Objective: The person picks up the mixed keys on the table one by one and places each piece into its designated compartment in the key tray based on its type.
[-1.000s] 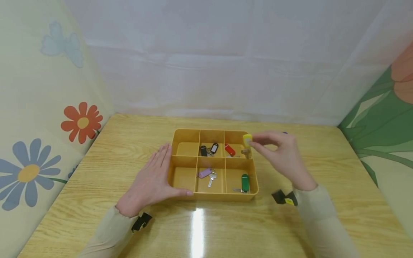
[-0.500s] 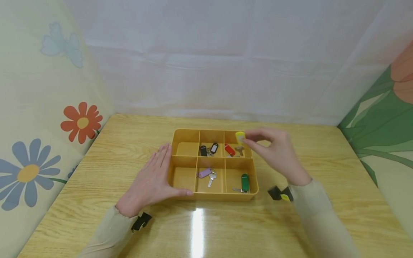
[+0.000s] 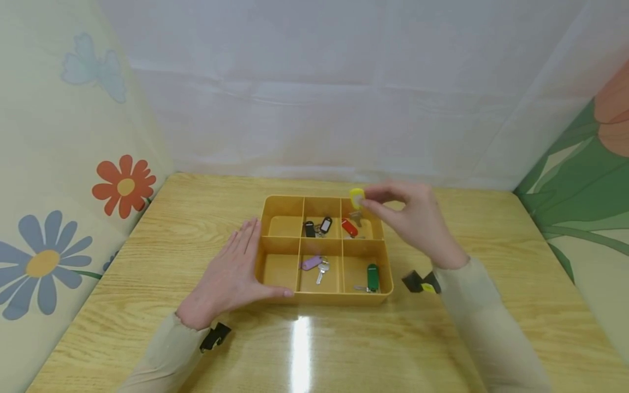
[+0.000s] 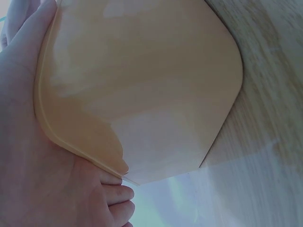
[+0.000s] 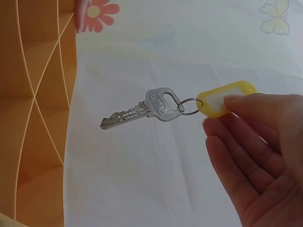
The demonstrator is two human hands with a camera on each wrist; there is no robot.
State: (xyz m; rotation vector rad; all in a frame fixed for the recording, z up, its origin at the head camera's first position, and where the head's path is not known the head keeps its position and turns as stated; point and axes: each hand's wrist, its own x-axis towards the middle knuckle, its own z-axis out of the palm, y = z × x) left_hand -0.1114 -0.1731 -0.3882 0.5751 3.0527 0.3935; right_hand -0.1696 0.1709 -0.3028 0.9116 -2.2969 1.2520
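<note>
My right hand (image 3: 415,221) pinches a yellow key tag (image 3: 356,196) between thumb and fingers, above the back right compartment of the yellow organizer box (image 3: 339,299). From the tag's ring dangles a silver key (image 5: 163,105), seen in full in the right wrist view. A red key tag (image 3: 349,227) lies below it in that compartment. Against the box's left wall rests my left hand (image 3: 228,275), fingers straight and the thumb along the front rim. The left wrist view shows that hand at the wall (image 4: 142,71) of the box.
The back middle compartment holds black key tags (image 3: 310,229). A purple key tag (image 3: 312,263) with a key is in the front middle one, a green key tag (image 3: 373,277) in the front right. The wooden table (image 3: 442,349) meets a white cloth backdrop (image 3: 314,109) behind.
The right hand has moved left and slightly back with the yellow key tag, from the box's right edge to over the back right compartment. The left hand has stayed in place.
</note>
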